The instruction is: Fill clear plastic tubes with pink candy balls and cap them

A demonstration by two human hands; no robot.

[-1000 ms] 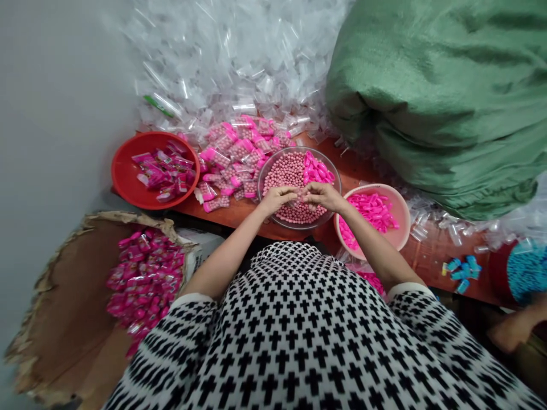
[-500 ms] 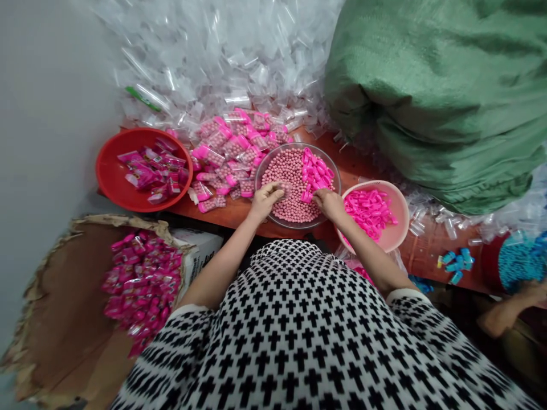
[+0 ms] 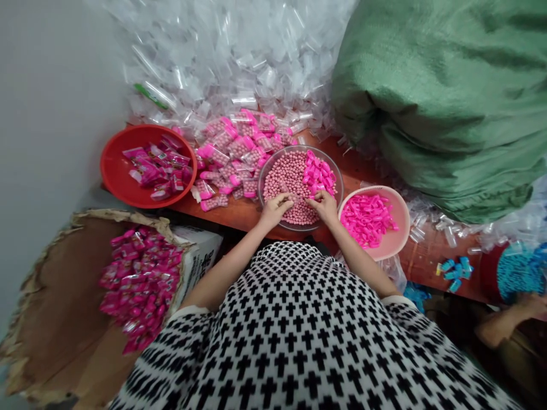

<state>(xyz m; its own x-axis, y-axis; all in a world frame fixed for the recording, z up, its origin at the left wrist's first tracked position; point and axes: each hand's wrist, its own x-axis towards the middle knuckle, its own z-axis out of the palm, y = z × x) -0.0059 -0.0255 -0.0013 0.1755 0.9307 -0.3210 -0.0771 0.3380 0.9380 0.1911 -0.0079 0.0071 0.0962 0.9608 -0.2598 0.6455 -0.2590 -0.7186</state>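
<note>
Over the near part of a clear round bowl [image 3: 261,206] full of pink beads [image 3: 285,173], my two hands face each other with fingertips close together. My left hand [image 3: 276,209] is closed in a pinch, with what looks like a small clear plastic tube at its fingertips, hard to see against the beads. My right hand [image 3: 325,206] is also pinched, just below the bright pink plastic caps [image 3: 318,171] that lie on the beads. Whatever its fingers hold is too small to make out.
A pink basin [image 3: 399,242] of pink plastic pieces stands right; a red basin [image 3: 111,176] of wrapped packets stands left. Behind lie bead-filled tubes [image 3: 239,148], many clear tubes [image 3: 222,51] and a green sack [image 3: 427,102]. A carton [image 3: 64,296] sits lower left. Another person's arm [image 3: 504,324] shows right.
My right hand has drawn back from the pink caps towards my left hand. My left hand has shifted slightly nearer and right, so the fingertips now almost meet. The view has shifted a little.
</note>
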